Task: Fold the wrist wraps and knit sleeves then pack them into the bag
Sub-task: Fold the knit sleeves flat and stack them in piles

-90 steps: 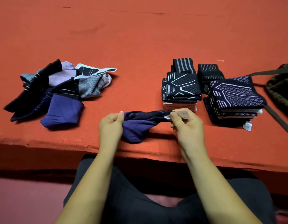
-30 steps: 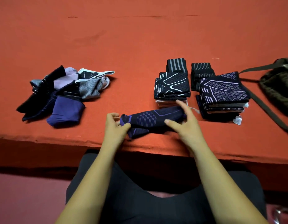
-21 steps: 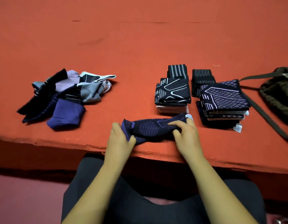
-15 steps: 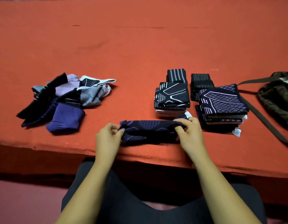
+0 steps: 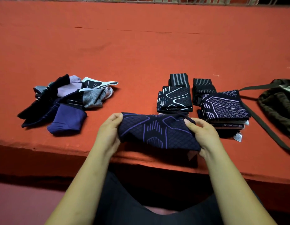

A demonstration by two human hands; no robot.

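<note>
Both hands, left hand (image 5: 108,132) and right hand (image 5: 201,133), pinch the ends of a navy, purple-patterned knit sleeve (image 5: 157,132) above the orange table's (image 5: 141,54) near edge; it looks soft, light, stretchy, best gripped at its corners.

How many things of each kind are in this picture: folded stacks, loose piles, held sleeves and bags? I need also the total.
Folded stacks: 4
Loose pile: 1
Held sleeve: 1
Bag: 1
Total: 7

Nothing reads clearly; the white tag (image 5: 238,137) is too small.
</note>
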